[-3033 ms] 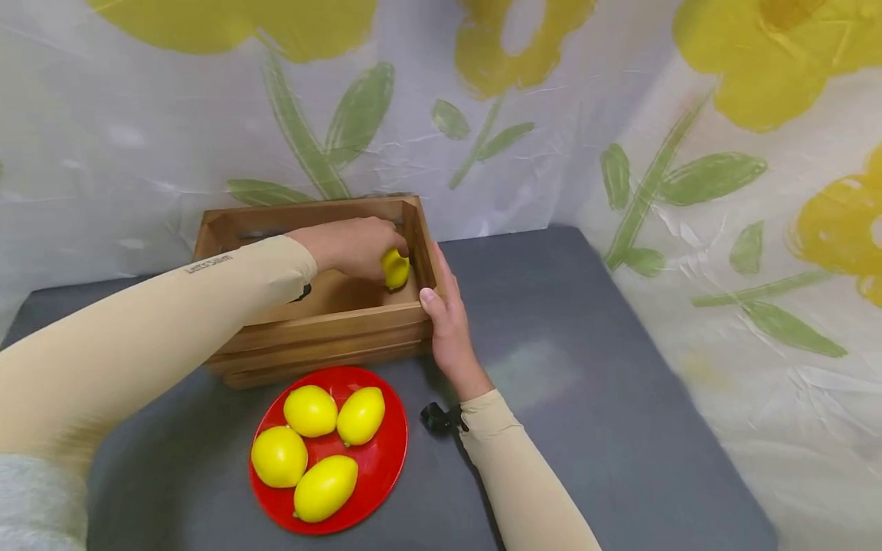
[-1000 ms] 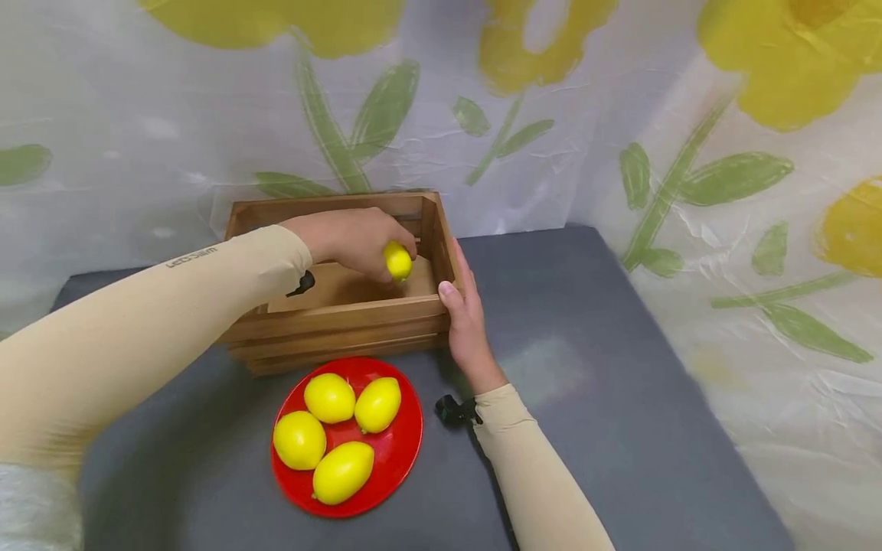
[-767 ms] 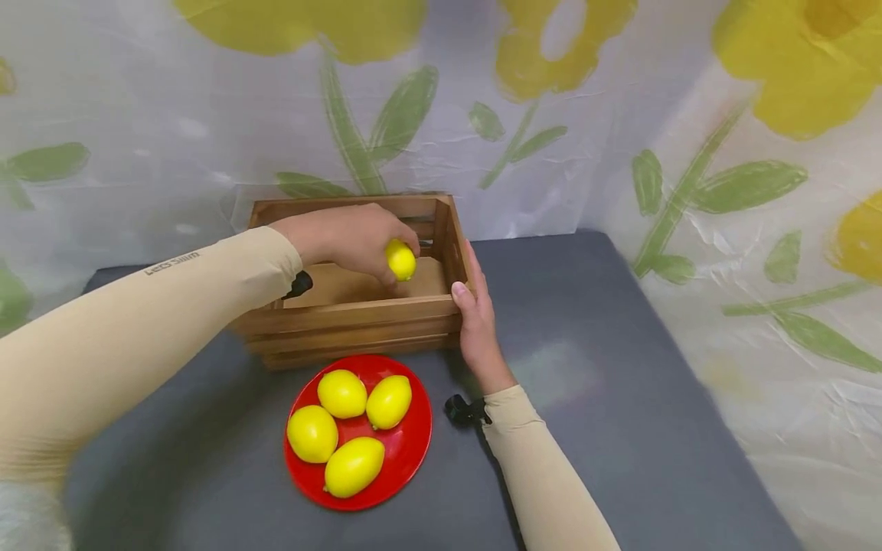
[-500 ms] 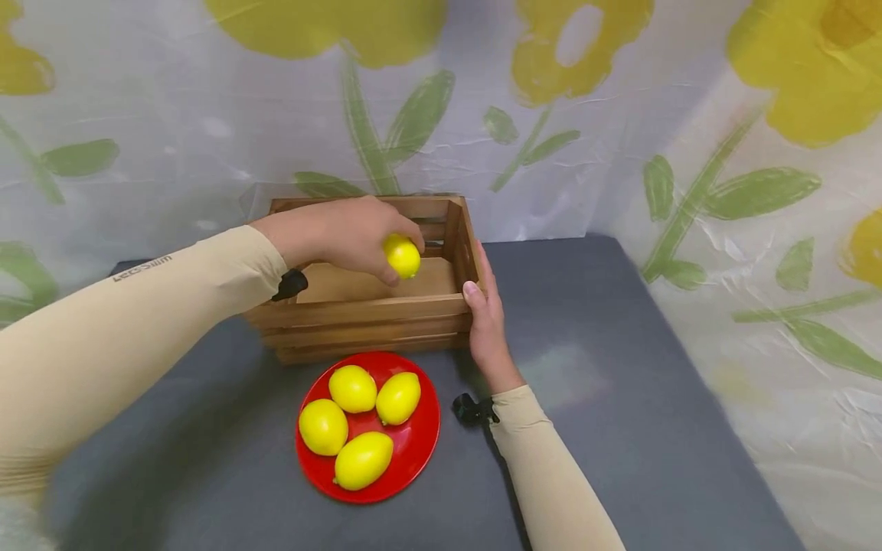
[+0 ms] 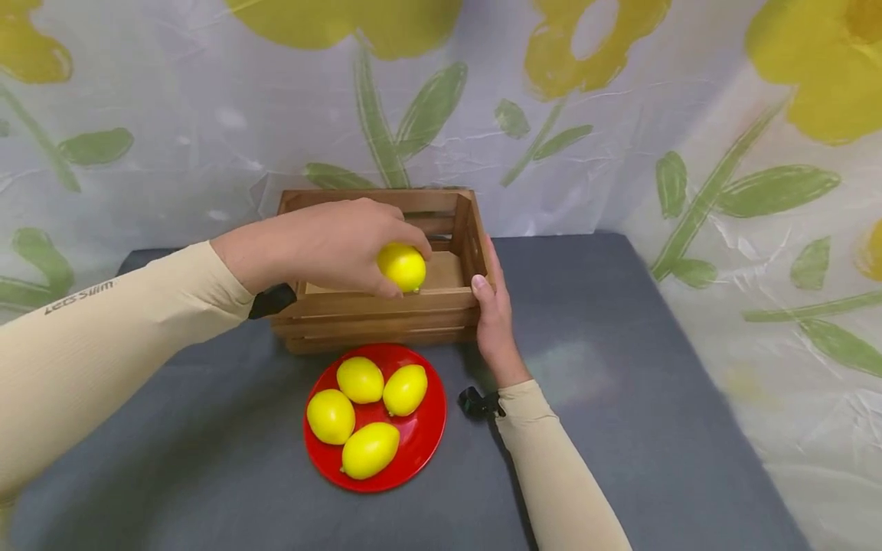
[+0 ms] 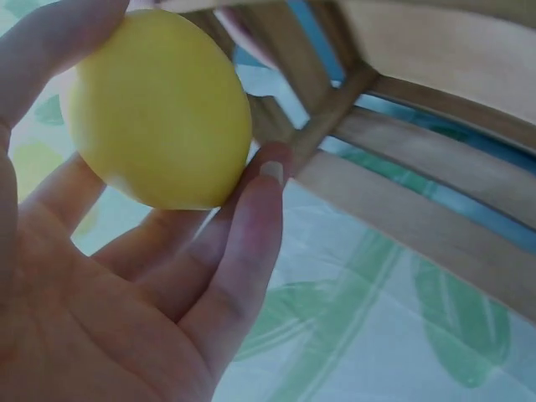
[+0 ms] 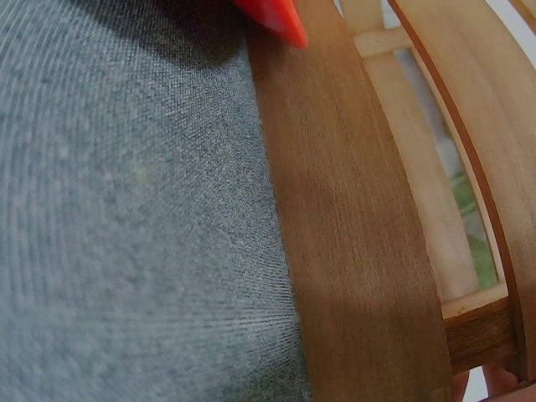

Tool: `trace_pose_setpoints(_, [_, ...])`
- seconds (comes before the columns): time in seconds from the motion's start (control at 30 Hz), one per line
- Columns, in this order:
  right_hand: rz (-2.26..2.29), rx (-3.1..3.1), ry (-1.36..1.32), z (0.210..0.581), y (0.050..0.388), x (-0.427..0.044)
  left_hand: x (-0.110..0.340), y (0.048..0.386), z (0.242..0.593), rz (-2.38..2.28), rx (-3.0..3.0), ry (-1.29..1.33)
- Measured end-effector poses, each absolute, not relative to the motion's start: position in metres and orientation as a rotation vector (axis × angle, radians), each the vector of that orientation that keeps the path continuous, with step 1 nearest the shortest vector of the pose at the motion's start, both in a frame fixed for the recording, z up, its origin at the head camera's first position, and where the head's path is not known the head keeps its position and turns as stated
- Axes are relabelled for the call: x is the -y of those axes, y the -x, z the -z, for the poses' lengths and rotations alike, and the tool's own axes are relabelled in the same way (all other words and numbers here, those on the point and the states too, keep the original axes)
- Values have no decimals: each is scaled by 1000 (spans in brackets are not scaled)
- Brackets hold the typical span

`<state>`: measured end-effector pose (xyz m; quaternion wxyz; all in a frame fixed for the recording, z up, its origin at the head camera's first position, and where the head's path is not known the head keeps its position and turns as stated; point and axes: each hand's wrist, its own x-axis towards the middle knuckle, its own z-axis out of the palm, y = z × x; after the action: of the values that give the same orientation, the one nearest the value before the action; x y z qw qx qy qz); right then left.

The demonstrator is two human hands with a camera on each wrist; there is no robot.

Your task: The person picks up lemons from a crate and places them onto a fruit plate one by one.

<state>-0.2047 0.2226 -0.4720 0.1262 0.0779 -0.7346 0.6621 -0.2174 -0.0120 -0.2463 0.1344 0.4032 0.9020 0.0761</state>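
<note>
My left hand (image 5: 331,243) holds a yellow lemon (image 5: 403,267) between thumb and fingers, above the front part of a slatted wooden crate (image 5: 386,306). Close up in the left wrist view, fingertips wrap the lemon (image 6: 163,109), with crate slats behind it. My right hand (image 5: 498,325) grips the crate's right end, thumb at the front corner of the rim and fingers along the outer side. Just in front of the crate lies a red plate (image 5: 420,451) bearing several lemons (image 5: 370,450). In the right wrist view, only bits of fingers show behind the crate slats (image 7: 352,209).
A dark grey cloth-covered table (image 5: 592,428) carries everything. The crate stands near a whitish sheet (image 5: 227,153) painted with yellow flowers and green leaves, which rises behind the table and along its right side. The plate's red edge (image 7: 276,17) shows near the crate's base.
My left hand has lifted the lemon from low in the crate, up and toward the front rim. My right hand keeps its place on the crate. The head view has shifted left.
</note>
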Motion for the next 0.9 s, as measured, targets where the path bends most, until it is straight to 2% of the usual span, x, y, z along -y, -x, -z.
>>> trace_pose_setpoints(0.4, [-2019, 2079, -274, 474, 204, -223, 5, 160, 246, -193, -2509, -1290])
trace_pose_setpoints(0.9, [-1978, 2078, -304, 475, 205, -223, -9, 133, 321, -188, -2276, -1378])
